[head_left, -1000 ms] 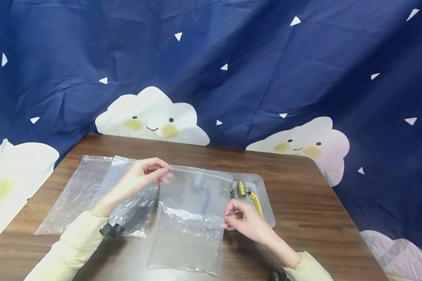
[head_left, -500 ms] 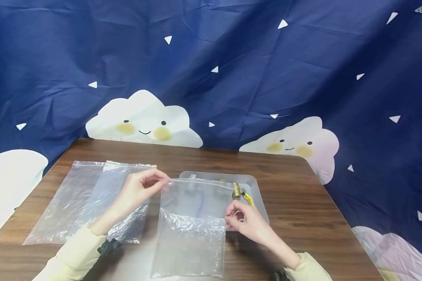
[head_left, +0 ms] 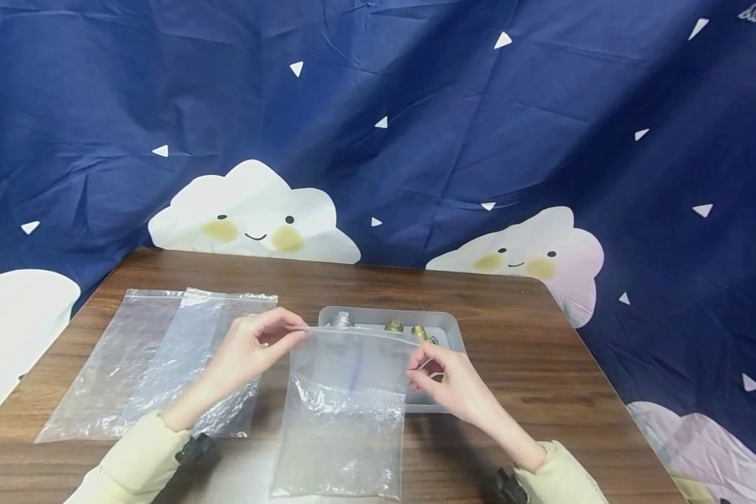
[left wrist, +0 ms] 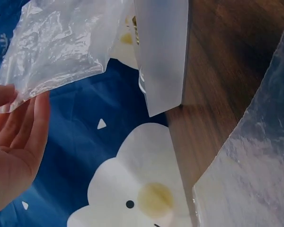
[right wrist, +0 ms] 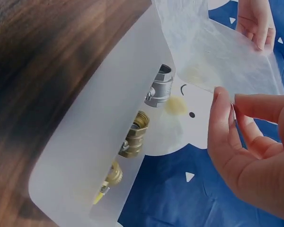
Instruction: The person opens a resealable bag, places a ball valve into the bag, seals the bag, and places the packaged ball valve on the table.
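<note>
A clear zip bag (head_left: 343,441) hangs upright before me, flat and see-through. My left hand (head_left: 252,346) pinches its top left corner between thumb and fingers, as the left wrist view also shows. At the upper right edge, my right hand (head_left: 450,385) pinches the bag (right wrist: 199,52) with thumb and forefinger. Behind the bag stands a light grey tray (head_left: 456,332), partly covered by it. In the tray lie a silver valve (right wrist: 159,87), a brass valve (right wrist: 136,135) and a brass valve with a yellow handle (right wrist: 113,176).
Two more clear bags, a left one (head_left: 110,357) and an overlapping right one (head_left: 183,371), lie flat on the brown wooden table (head_left: 529,350). A blue curtain (head_left: 416,140) with cloud prints hangs behind the table's far edge.
My right hand has moved up along the bag's right edge. The head view has shifted, and more of the tray shows behind the bag. My left hand keeps its pinch on the corner.
</note>
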Tool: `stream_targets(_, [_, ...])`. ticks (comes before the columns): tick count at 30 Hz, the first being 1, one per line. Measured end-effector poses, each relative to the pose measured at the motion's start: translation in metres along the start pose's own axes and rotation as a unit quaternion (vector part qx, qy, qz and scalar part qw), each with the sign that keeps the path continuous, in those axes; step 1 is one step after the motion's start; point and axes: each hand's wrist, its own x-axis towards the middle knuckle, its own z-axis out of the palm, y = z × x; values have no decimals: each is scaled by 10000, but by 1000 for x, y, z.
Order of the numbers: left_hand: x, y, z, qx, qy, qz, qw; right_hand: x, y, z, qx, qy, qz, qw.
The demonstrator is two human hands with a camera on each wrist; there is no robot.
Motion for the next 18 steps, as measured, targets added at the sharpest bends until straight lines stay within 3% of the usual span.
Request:
stream_targets(11, [-3, 3, 4, 366, 470, 618, 9963, 9, -20, -20, -570, 321, -616, 9960])
stream_targets(18, [-4, 8, 7, 398, 590, 655, 9953, 19, -32, -30, -733, 296, -430, 9959])
